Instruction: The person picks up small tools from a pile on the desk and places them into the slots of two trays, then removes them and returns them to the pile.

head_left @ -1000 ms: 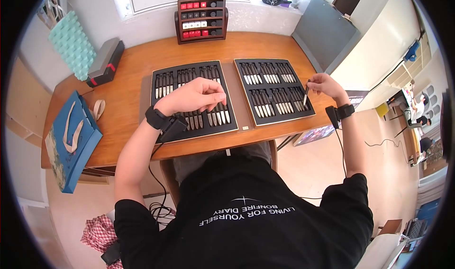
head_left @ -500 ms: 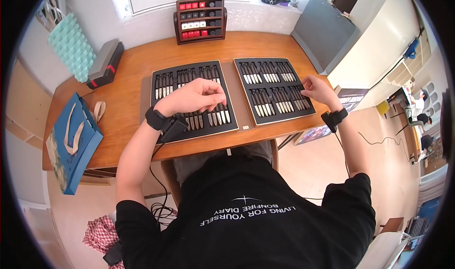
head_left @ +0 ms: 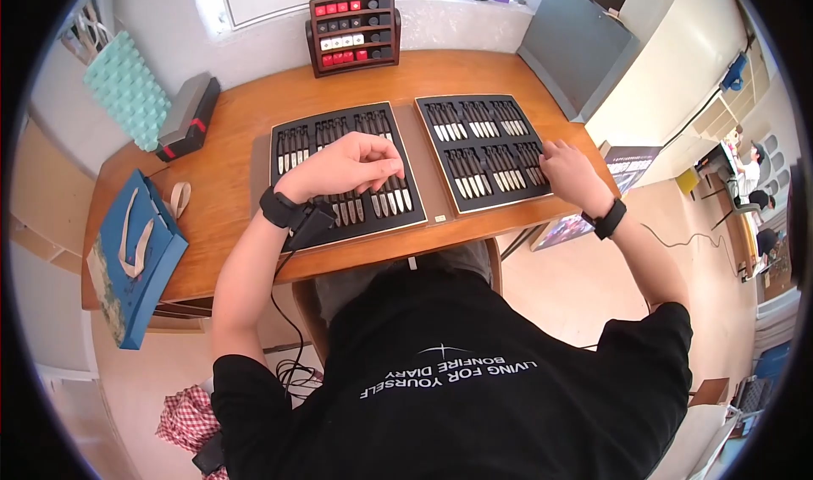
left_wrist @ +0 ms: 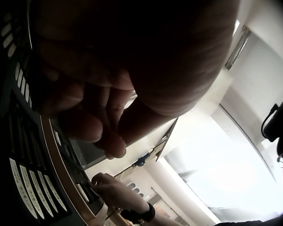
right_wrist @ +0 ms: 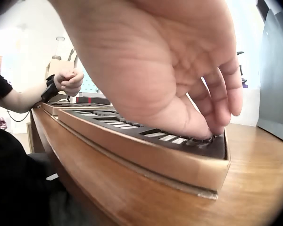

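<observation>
Two shallow black-lined trays, the left one [head_left: 418,215] and the right one [head_left: 487,142], lie side by side, holding rows of slim dark pieces with silvery ends. Above the left tray, the left hand [head_left: 343,171] hovers with fingers loosely curled; the left wrist view shows nothing in that hand [left_wrist: 104,94]. The right hand [head_left: 577,175] is at the right tray's right edge. In the right wrist view its thumb and fingertip [right_wrist: 219,127] pinch at a slim piece down in the tray [right_wrist: 151,151]; the hand mostly hides this piece.
Behind the trays stands a wooden rack [head_left: 354,35] of red, white and dark cubes. A blue bag [head_left: 140,260] and a dark box [head_left: 190,118] are at the left. A grey folder-like case [head_left: 578,48] stands at the back right.
The slim piece held above the right tray has come down to its right edge with the right hand. The left hand has kept its place. The view has shifted slightly.
</observation>
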